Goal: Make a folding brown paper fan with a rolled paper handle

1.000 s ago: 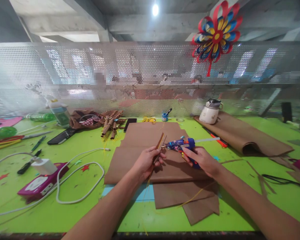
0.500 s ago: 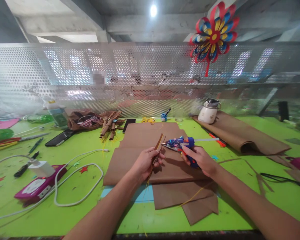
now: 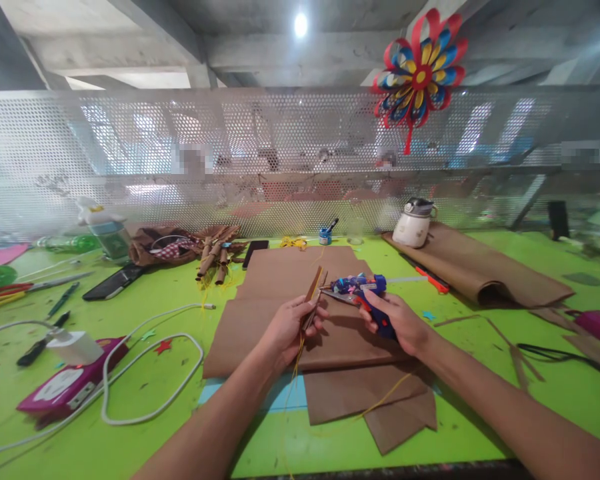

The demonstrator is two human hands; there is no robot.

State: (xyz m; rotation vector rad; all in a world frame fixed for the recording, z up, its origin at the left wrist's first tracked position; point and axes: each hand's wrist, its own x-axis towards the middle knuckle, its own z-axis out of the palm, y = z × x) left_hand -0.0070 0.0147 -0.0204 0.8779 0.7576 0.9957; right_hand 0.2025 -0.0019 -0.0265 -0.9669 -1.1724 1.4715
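My left hand (image 3: 296,325) is closed around a narrow folded strip of brown paper (image 3: 314,288), held upright over the table. Yellow thread (image 3: 297,365) hangs down from beneath that hand. In my right hand (image 3: 393,317) is a blue glue gun (image 3: 360,285), fingers wrapped round its handle near the orange trigger. Its nozzle points left and sits close to the paper strip; whether they touch I cannot tell. Below both hands lies a large folded sheet of brown paper (image 3: 270,327), with smaller brown paper pieces (image 3: 360,393) at its front edge.
A purple power strip (image 3: 70,387) with a white charger and looping cable lies left. Rolled brown paper bundles (image 3: 213,257) and phones sit behind. To the right are a white jug (image 3: 413,225), a brown paper roll (image 3: 485,267) and an orange cutter (image 3: 434,280). A perforated screen (image 3: 280,153) stands behind.
The camera view has shifted slightly. Both hands keep their holds, and the glue gun's nozzle stays close to the paper strip. The right fingers have shifted a little, showing more of the orange trigger.
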